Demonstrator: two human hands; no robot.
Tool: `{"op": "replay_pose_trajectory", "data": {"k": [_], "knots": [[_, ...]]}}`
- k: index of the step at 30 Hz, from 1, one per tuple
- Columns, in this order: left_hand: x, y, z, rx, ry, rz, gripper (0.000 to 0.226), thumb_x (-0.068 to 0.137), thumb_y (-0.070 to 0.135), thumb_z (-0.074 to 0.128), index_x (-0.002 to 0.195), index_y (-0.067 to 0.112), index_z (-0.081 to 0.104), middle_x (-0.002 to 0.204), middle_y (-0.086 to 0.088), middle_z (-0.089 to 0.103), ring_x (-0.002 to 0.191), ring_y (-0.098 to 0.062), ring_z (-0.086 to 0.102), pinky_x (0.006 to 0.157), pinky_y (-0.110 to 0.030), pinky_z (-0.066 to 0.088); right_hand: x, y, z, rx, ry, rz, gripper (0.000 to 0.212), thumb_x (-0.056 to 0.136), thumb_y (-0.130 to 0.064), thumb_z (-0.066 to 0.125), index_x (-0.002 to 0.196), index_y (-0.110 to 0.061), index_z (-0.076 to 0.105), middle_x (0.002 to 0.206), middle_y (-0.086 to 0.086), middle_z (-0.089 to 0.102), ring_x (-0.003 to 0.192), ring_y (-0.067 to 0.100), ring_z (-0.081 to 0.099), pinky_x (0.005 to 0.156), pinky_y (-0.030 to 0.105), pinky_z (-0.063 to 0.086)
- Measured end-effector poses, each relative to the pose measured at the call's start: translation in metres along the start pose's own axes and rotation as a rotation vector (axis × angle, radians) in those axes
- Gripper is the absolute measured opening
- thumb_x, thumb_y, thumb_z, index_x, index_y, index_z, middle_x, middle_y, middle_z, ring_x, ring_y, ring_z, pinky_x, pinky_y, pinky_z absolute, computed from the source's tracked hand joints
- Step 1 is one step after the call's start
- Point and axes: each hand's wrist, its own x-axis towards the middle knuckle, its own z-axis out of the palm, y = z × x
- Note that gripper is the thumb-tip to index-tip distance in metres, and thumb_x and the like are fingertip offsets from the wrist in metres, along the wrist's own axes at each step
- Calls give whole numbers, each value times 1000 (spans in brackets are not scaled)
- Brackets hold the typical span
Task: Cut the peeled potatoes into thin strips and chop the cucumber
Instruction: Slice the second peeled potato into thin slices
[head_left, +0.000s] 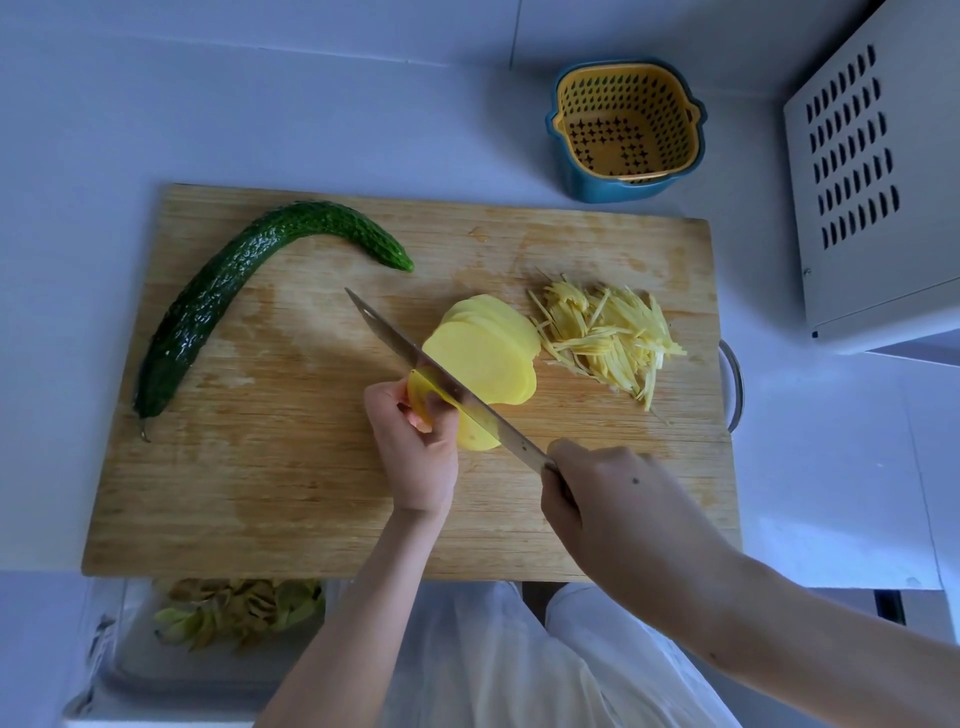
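Note:
On the wooden cutting board (291, 493) my left hand (413, 452) grips the remaining piece of peeled potato (470, 434) with curled fingers. My right hand (608, 504) holds the handle of a long knife (415, 353), whose blade lies diagonally across that potato. A fanned stack of potato slices (488, 348) leans to the right of the blade. Further right is a pile of thin potato strips (608, 338). A whole curved cucumber (218, 296) rests along the board's left side.
A yellow strainer basket in a blue bowl (626, 130) stands behind the board at the right. A white appliance (878, 171) fills the right edge. Below the counter's front edge, a clear bag holds peelings (234, 613).

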Motion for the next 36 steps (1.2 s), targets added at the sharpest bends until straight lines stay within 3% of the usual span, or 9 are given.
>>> {"op": "replay_pose_trajectory", "data": {"k": [4,7,12,23,30,36], "knots": [[1,-1,1,16,12,16,16,83,29,48,87,14,42,78,-24,47,64,-20,42,58,-18,37,5,-4,1,1,-10,-7,29,98,-25,31,69,-20,30,56,-5,37,44,12,32,43,24,22],[1,-1,1,23,19,27,18,83,29,49,88,13,42,78,-22,48,64,-21,43,58,-15,38,8,-3,0,2,-26,-1,37,98,-25,32,62,-24,20,56,-5,36,45,11,32,43,25,23],[0,-2,0,4,2,9,20,82,28,50,88,11,42,76,-17,45,64,-20,41,59,-17,37,1,5,-2,3,-63,23,28,98,-25,31,70,-21,31,61,-4,44,49,12,37,50,28,35],[-1,-3,-2,9,-15,28,19,84,27,46,90,10,40,76,-13,43,65,-20,39,61,-18,37,28,5,13,12,-85,-3,37,97,-21,34,62,-23,24,59,-4,40,48,12,35,45,25,26],[-3,0,-1,41,12,28,21,87,30,46,90,10,43,76,-11,42,65,-10,39,63,-11,35,45,3,32,4,-74,4,23,97,-19,33,75,-16,35,60,-2,39,50,16,36,45,28,26],[-4,-4,-4,72,-11,-13,23,86,29,43,91,7,42,81,-12,43,67,-14,38,63,-18,37,60,4,59,27,-20,-3,18,97,-15,35,79,-13,34,53,-3,31,43,14,28,42,29,16]]}}
